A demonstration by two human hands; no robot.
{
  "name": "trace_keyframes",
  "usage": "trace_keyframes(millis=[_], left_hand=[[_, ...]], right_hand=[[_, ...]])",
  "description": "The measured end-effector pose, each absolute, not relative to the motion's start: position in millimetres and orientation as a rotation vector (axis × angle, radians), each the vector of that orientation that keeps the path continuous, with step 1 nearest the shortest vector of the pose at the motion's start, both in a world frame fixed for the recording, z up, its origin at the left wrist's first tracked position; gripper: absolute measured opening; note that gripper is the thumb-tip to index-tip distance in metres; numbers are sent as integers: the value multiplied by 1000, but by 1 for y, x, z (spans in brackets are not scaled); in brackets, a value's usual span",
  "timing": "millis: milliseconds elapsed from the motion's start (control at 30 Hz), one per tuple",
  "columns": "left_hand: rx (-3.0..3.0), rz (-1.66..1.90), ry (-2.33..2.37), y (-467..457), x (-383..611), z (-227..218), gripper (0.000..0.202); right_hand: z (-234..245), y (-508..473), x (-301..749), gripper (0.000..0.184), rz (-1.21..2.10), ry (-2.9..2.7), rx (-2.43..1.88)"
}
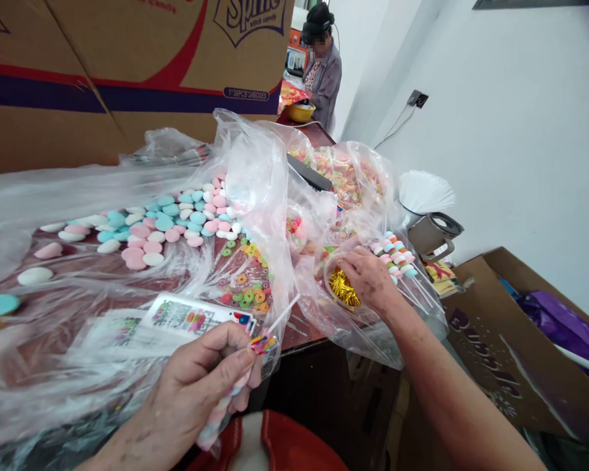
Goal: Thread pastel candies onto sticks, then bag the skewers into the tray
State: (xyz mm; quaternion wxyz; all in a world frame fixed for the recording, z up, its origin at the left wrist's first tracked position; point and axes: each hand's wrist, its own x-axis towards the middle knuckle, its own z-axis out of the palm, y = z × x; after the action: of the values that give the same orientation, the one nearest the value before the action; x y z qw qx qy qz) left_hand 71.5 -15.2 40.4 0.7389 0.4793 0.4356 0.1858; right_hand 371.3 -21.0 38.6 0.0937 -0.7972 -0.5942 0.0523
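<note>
My left hand [211,373] grips a wrapped marshmallow stick candy [220,413] in a clear bag, the bag's neck gathered and pinched between thumb and fingers. Its white stick [283,314] pokes out past the colourful gathered end, up to the right. At a round clear tub of gold twist ties [342,286], my right hand [366,275] dips in with its fingers drawn together; the fingertips are partly hidden, so what they pinch cannot be made out. Beside that hand lie several marshmallow sticks [395,255]. Printed clear bags [191,317] lie behind my left hand.
Pastel oval candies [164,222] and ring gummies [248,294] lie on plastic sheeting over the table. Behind are a large carton [127,72] and a bag of gummies [348,176]. A mug [432,235] and an open box [500,347] are right. A co-worker [326,72] stands far back.
</note>
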Motion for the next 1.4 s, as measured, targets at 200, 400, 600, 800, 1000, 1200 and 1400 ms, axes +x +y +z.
trace_keyframes(millis=[200,400,600,800,1000,1200,1400], left_hand=[[844,511,839,-11,79,42,31],[646,549,595,-17,100,46,24],[559,564,527,-15,106,44,19],[551,626,583,-16,104,37,16],[574,617,607,-17,101,37,16],[600,661,630,-16,100,37,18],[615,717,807,-16,103,35,20]], right_hand=[[32,-35,361,18,315,-1071,-1641],[27,-44,286,5,704,-798,-1155],[33,-57,251,5,959,-997,-1079],[36,-58,258,9,844,-1276,-1113],[30,-55,264,8,833,-1397,-1045],[28,-52,269,8,688,-1526,-1041],[29,-57,266,25,-94,-1997,-1201]])
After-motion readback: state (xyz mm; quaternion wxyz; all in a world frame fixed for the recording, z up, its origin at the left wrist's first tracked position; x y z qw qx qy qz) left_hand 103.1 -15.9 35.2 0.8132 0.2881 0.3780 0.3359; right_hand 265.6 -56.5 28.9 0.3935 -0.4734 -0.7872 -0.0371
